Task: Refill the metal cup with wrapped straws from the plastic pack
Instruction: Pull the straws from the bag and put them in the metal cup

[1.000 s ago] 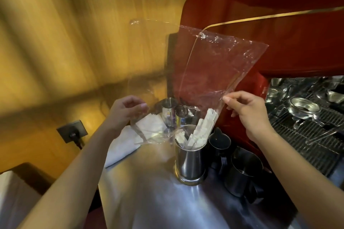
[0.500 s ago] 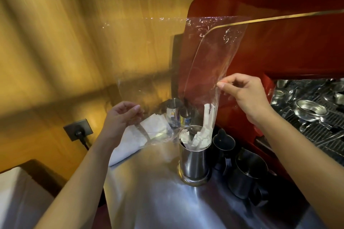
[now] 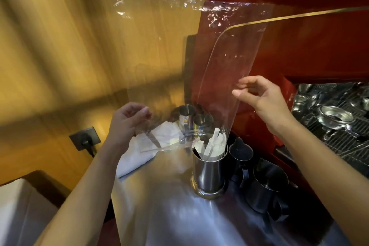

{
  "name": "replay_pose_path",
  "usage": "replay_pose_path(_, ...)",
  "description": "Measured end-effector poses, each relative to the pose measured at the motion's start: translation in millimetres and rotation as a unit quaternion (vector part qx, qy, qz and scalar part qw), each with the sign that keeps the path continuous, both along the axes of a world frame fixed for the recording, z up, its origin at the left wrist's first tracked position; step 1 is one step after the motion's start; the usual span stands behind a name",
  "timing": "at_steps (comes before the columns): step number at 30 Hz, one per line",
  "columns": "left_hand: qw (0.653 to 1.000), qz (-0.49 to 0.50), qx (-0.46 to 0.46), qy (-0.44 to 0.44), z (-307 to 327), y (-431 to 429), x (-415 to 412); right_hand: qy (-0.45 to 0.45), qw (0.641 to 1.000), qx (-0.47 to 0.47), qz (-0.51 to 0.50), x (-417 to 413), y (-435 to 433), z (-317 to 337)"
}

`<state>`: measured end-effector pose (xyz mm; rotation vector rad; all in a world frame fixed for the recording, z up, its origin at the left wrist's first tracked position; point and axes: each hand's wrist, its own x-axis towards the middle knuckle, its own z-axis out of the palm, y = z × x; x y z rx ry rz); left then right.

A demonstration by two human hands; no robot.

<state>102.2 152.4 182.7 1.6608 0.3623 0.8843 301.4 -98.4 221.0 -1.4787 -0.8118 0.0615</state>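
A tall metal cup (image 3: 208, 173) stands on the steel counter, holding several white wrapped straws (image 3: 211, 146) that poke above its rim. A clear plastic pack (image 3: 223, 62) is held upended above the cup, its mouth at the cup's rim, and looks nearly empty. My left hand (image 3: 127, 120) pinches the pack's lower left edge. On the right edge, higher up, my right hand (image 3: 261, 98) pinches the plastic between thumb and fingers.
A red espresso machine (image 3: 299, 46) rises just behind and right of the cup, its drip tray (image 3: 339, 130) full of metal parts. Two dark milk pitchers (image 3: 265, 185) stand right of the cup, small steel cups (image 3: 187, 114) behind it, a white cloth (image 3: 143, 150) to the left.
The pack has been raised and stretched more upright over the cup. My right hand has moved up its edge. The last straws have slid from the pack down into the cup.
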Motion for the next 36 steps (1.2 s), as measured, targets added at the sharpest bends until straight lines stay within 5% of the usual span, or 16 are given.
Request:
replay_pose_path(7, 0.999, 0.002, -0.042, 0.006, -11.2, 2.7, -3.4, 0.105, 0.982, -0.1, 0.124, 2.0, 2.6, -30.0)
replay_pose_path(13, 1.0, 0.008, -0.027, -0.006, -3.4, 4.4, -6.5, 0.065, 0.996, -0.029, 0.045, 2.4, 7.3, -26.1)
replay_pose_path(36, 0.995, 0.061, 0.014, -0.079, 56.5, -2.5, -24.2, 0.047, 0.993, 0.086, 0.072, -8.3, 10.9, 23.6)
